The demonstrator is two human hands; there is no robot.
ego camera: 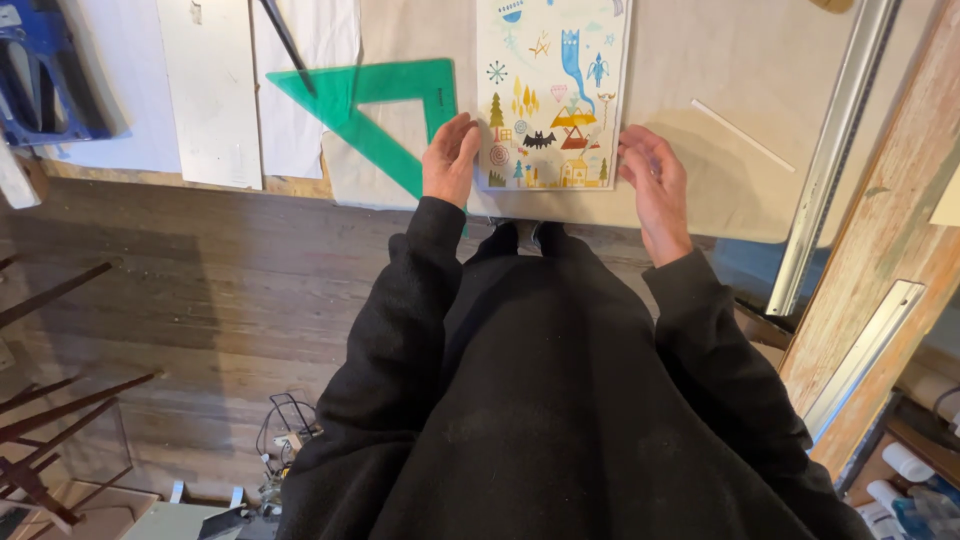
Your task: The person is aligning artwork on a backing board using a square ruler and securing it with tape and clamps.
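Note:
A pale sheet printed with small colourful drawings [552,90] lies on a beige board [720,120] in front of me. My left hand [449,160] rests flat at the sheet's lower left corner, fingers touching its edge. Opposite it, at the lower right corner, my right hand [655,185] has its fingers curled against the sheet's edge. Neither hand grips anything. Black sleeves cover both arms.
A green transparent set square [365,105] lies left of the sheet, partly under my left hand. White paper sheets [210,90] lie further left. A thin white stick [742,135] and a long metal ruler [830,150] sit to the right. Wooden floor and cables [285,430] below.

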